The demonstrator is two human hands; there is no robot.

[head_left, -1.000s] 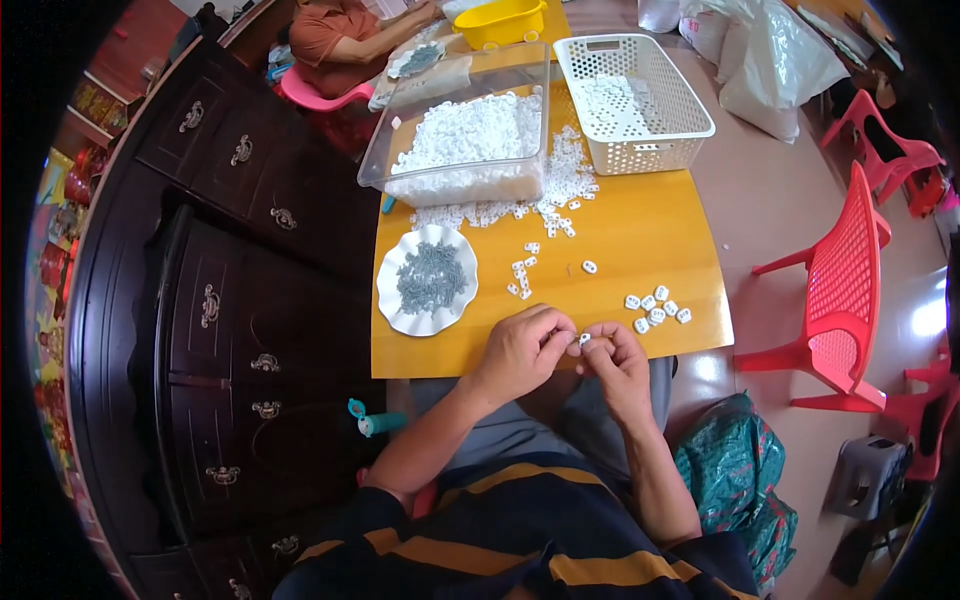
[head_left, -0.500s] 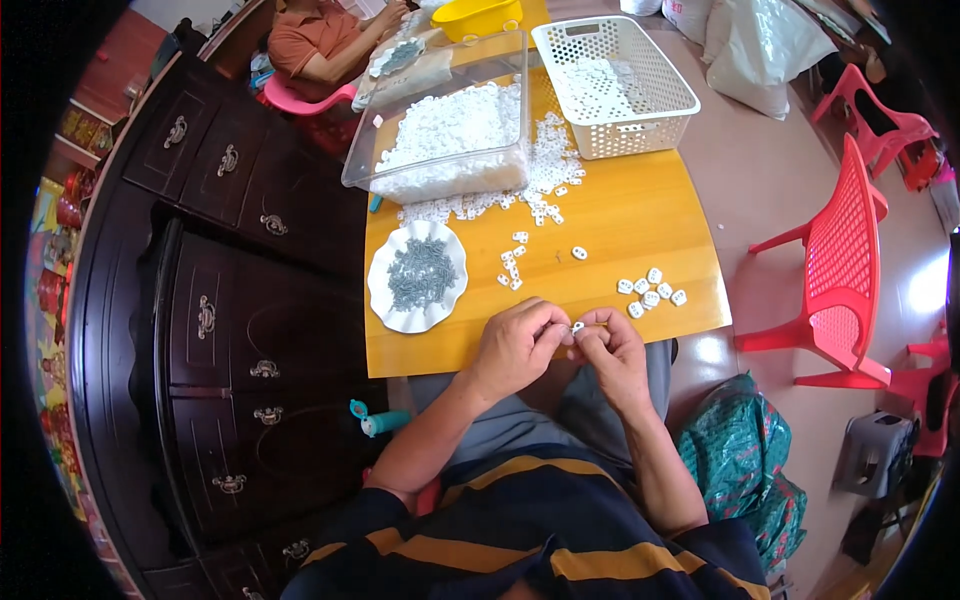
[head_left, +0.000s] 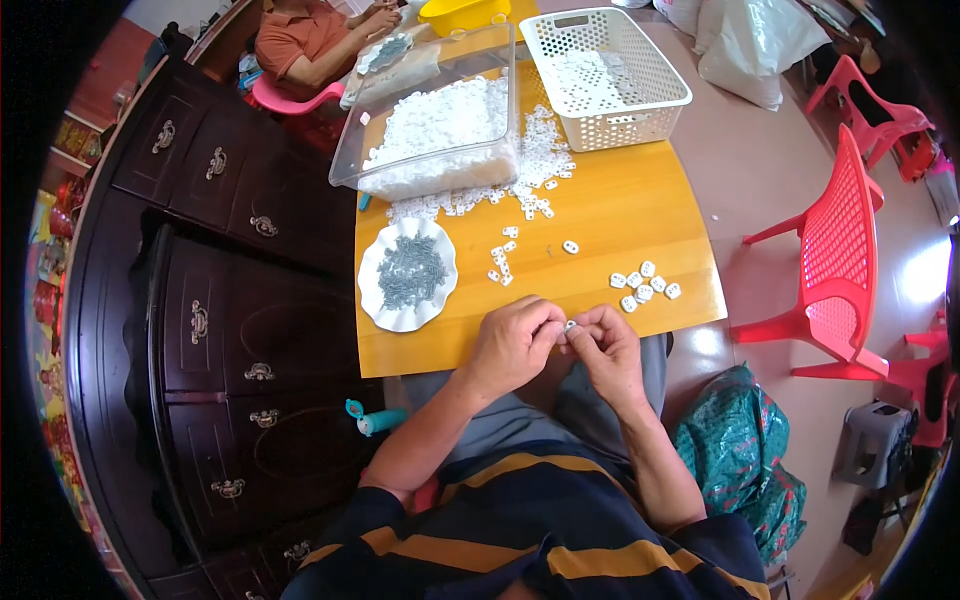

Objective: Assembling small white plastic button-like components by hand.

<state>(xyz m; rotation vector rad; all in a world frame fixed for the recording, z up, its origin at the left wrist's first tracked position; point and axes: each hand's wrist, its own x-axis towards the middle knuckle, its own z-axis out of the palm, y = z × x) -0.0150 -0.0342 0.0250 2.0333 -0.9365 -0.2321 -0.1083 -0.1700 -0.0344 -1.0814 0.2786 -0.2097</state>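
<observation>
Above the table's near edge, my left hand [head_left: 510, 347] and my right hand [head_left: 610, 362] meet fingertip to fingertip. A small white plastic piece [head_left: 570, 325] is pinched in my right fingers. My left thumb and forefinger are closed against it; whatever they hold is too small to make out. To the left, a white wavy-rimmed plate [head_left: 369, 284] carries a heap of small grey screw-like pins [head_left: 412, 270]. Several loose white pieces [head_left: 503, 262] lie beyond my hands, with a single oval piece [head_left: 570, 247] beside them. A cluster of white pieces [head_left: 644, 285] rests at the right.
A clear tub [head_left: 455, 165] full of white pieces stands on the yellow table [head_left: 640, 215], beside a white perforated basket [head_left: 625, 132]. Dark drawers [head_left: 290, 330] line the left side. A red chair [head_left: 840, 240] and green bag [head_left: 735, 430] are at right. Another person [head_left: 305, 45] sits far left.
The whole view has shifted slightly, with table items appearing a little higher and further left. My hands keep their pinch on the white piece, which has turned slightly.
</observation>
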